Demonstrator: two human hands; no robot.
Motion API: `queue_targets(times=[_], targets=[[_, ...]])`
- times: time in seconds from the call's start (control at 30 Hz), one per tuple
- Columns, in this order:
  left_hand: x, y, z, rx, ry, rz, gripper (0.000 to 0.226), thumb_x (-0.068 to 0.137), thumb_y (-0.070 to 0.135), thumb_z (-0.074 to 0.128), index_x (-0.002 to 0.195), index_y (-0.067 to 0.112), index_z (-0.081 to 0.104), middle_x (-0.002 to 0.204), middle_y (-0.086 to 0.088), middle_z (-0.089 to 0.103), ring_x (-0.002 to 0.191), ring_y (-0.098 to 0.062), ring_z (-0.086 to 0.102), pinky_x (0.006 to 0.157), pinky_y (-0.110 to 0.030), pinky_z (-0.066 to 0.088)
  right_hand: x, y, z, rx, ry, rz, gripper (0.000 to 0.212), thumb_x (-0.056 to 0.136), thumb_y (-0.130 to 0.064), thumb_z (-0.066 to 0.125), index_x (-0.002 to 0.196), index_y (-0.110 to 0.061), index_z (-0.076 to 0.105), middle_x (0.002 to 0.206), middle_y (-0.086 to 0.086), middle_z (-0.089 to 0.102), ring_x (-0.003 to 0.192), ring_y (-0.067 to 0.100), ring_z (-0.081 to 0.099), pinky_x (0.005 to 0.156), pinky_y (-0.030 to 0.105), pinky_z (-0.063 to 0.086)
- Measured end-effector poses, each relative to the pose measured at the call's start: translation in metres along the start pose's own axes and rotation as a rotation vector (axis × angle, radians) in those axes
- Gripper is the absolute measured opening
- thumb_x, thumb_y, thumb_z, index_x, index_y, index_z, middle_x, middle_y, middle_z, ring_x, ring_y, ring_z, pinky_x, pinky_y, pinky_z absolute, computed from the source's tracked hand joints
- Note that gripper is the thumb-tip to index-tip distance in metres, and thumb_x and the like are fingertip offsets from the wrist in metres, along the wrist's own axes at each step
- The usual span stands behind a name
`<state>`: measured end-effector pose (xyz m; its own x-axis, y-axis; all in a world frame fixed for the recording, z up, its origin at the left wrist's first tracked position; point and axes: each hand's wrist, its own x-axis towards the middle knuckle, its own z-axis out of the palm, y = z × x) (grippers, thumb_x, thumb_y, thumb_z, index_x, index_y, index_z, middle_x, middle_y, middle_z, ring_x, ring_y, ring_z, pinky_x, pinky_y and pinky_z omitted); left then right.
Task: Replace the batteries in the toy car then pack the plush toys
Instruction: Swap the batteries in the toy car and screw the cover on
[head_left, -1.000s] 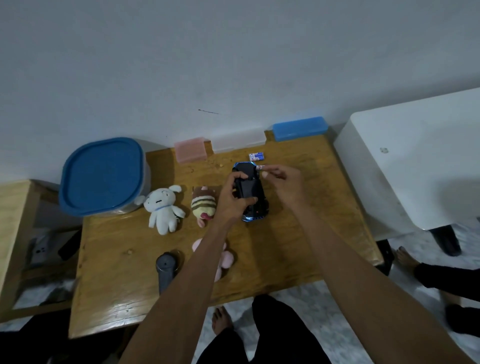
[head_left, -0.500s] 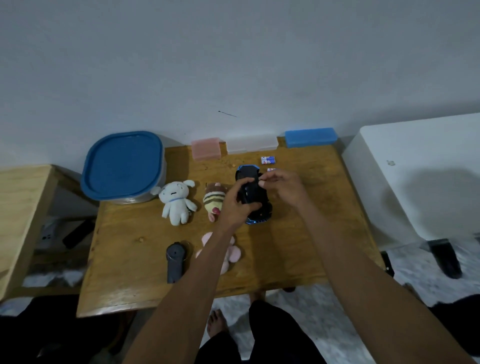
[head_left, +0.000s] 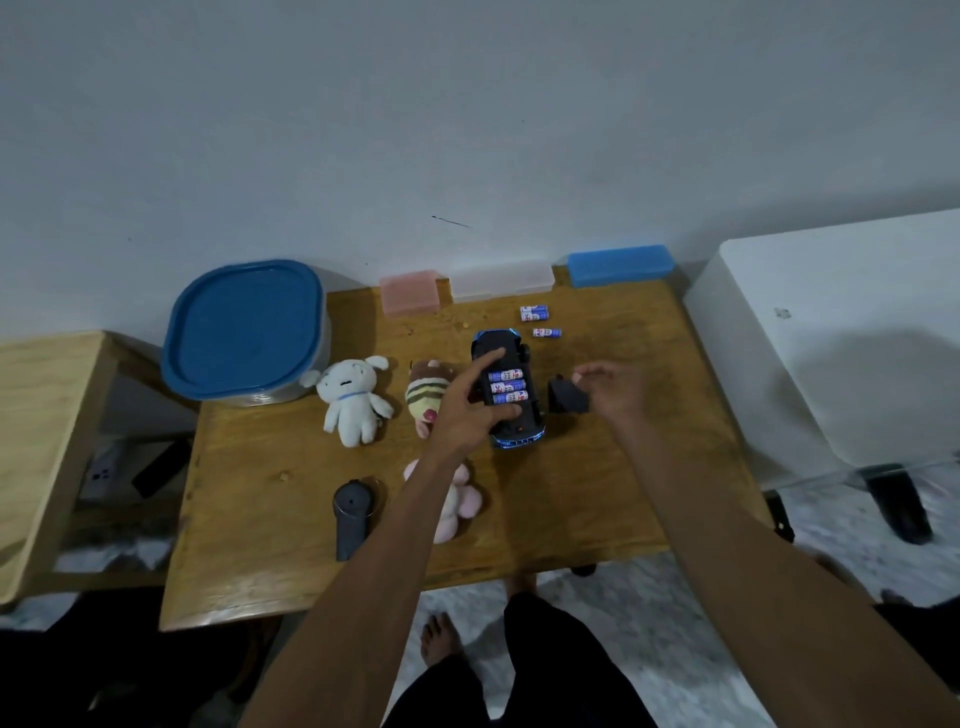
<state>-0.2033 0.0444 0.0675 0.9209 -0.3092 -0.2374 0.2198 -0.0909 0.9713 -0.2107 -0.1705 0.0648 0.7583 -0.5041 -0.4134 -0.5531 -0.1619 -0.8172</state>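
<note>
A black toy car (head_left: 511, 415) with blue trim lies upside down on the wooden table (head_left: 623, 467). Its battery bay is open and shows three batteries (head_left: 506, 387). My left hand (head_left: 467, 410) grips the car from the left. To the right of the car, my right hand (head_left: 613, 392) pinches the black battery cover (head_left: 569, 396). Three loose batteries (head_left: 537, 319) lie behind the car. A white plush (head_left: 350, 400), a striped plush (head_left: 428, 395) and a pink plush (head_left: 460, 501) lie left of and in front of the car; my left arm partly hides the pink one.
A blue-lidded container (head_left: 244, 330) stands at the table's back left. Pink (head_left: 409, 292), clear (head_left: 501, 280) and blue (head_left: 619, 265) small boxes line the wall. A dark remote-like controller (head_left: 352, 512) lies near the front. A white unit (head_left: 831, 332) stands at the right, a wooden shelf (head_left: 47, 415) at the left.
My right hand has lifted the battery cover off the car and drawn it to the right, exposing the batteries. A loose battery now lies behind the car. The left hand keeps its grip.
</note>
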Motion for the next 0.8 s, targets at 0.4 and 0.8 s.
queue_targets(times=[0.4,0.8], targets=[[0.01,-0.009,-0.001,0.046,0.0,-0.03,0.081,0.075,-0.005,0.081,0.141,0.034,0.054,0.137,0.002,0.057,0.122,-0.02,0.06,0.093,-0.039,0.059,-0.002,0.042,0.017,-0.34,0.102,0.012,0.009,0.089,-0.019,0.072,0.093,-0.022,0.079,0.101,0.003,0.076,0.093,0.022,0.069,0.072,0.02,0.041],[0.017,0.003,0.003,0.007,0.021,-0.019,0.082,0.074,-0.01,0.079,0.143,0.027,0.053,0.132,0.0,0.06,0.114,-0.02,0.063,0.087,-0.031,0.06,-0.01,-0.027,0.03,0.017,0.004,-0.102,0.008,0.088,-0.024,0.075,0.082,-0.023,0.069,0.088,-0.004,0.073,0.082,0.016,0.071,0.083,0.042,0.061]])
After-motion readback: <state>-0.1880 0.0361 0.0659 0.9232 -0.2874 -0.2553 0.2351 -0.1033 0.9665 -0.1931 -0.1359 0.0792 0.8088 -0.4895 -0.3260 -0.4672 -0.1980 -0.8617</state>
